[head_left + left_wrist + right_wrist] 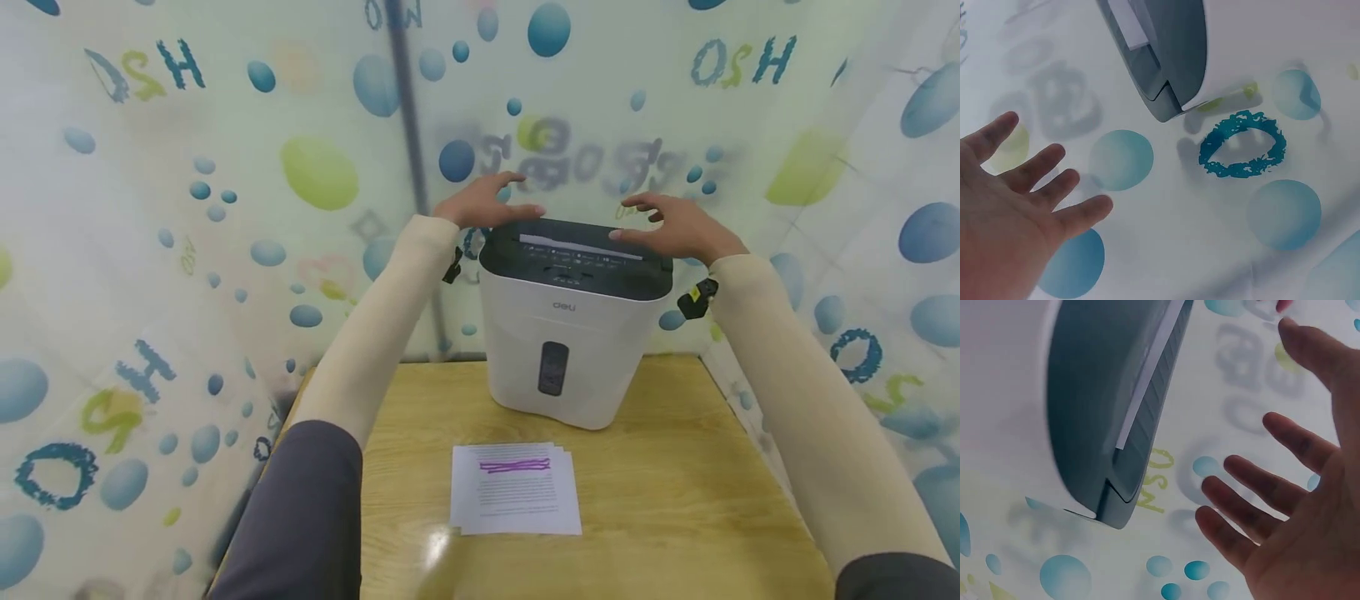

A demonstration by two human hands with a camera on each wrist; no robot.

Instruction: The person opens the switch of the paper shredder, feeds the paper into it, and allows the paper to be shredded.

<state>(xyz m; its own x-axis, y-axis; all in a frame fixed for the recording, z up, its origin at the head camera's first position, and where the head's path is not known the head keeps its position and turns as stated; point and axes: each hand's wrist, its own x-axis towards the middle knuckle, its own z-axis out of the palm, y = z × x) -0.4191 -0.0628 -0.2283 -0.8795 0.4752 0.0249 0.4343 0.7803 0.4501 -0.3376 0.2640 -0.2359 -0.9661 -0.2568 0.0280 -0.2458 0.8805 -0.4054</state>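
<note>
A white paper shredder (517, 333) with a dark top (592, 279) and "deli" on its front stands at the back of the table. From its feed slot sticks a narrow strip of white paper (581, 247), seen also in the right wrist view as a paper edge (1147, 381). My left hand (487, 202) is raised by the shredder's left top corner, fingers spread and holding nothing. On the other side, my right hand (678, 227) hovers over the right end of the top, its fingers parted and nothing in them.
A small stack of printed sheets (517, 500), the top one marked with purple scribble, lies in front of the shredder on the wooden table (660, 500). Behind hangs a patterned curtain (322, 108) close to the table's back edge, with more of it along both sides.
</note>
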